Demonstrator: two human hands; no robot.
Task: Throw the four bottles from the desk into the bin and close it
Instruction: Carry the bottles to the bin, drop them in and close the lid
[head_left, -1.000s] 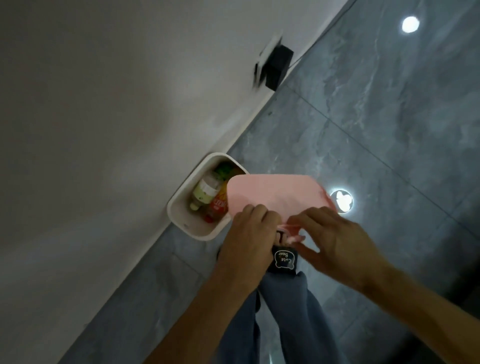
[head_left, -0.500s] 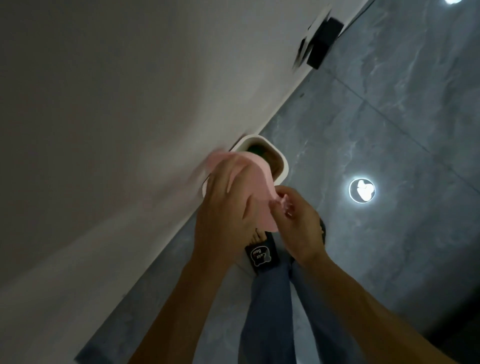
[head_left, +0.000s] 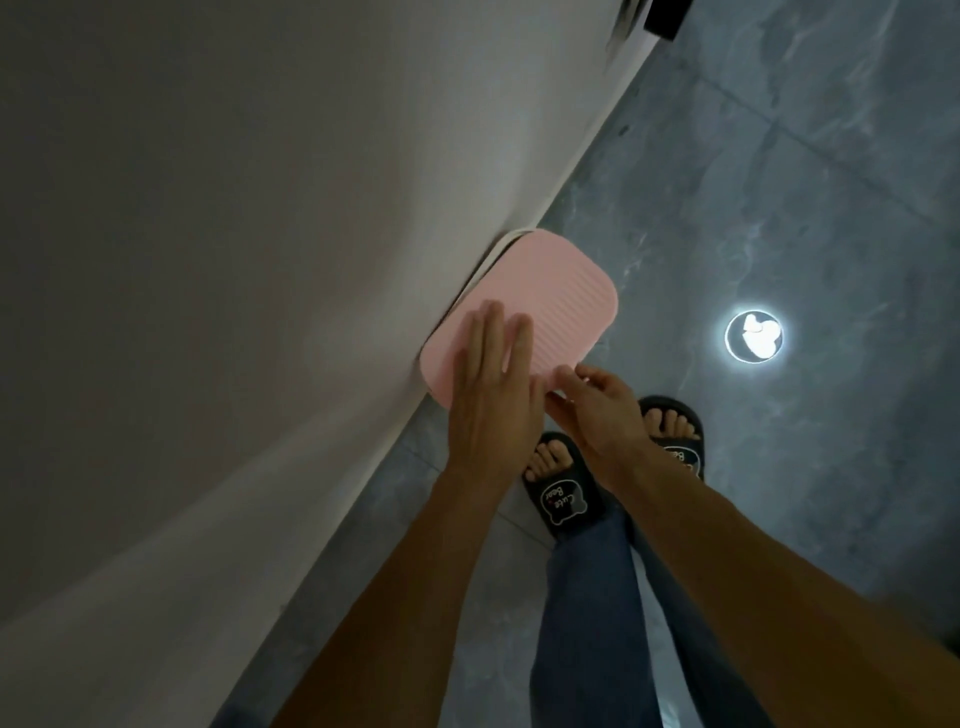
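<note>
A pink ribbed lid lies flat over the white bin, which stands on the floor against the wall; only a sliver of the bin's rim shows at the lid's upper left. The bottles are hidden under the lid. My left hand rests flat on the lid's near part, fingers stretched out and together. My right hand pinches the lid's near edge between thumb and fingertips.
A pale wall fills the left side. Grey marble floor tiles lie to the right, with a bright ceiling-light reflection. My feet in black slippers stand just below the bin. A black object sits by the wall at the top.
The lid went from tilted and held above the open bin to lying flat over it, hiding the bottles. My left hand has flattened onto it.
</note>
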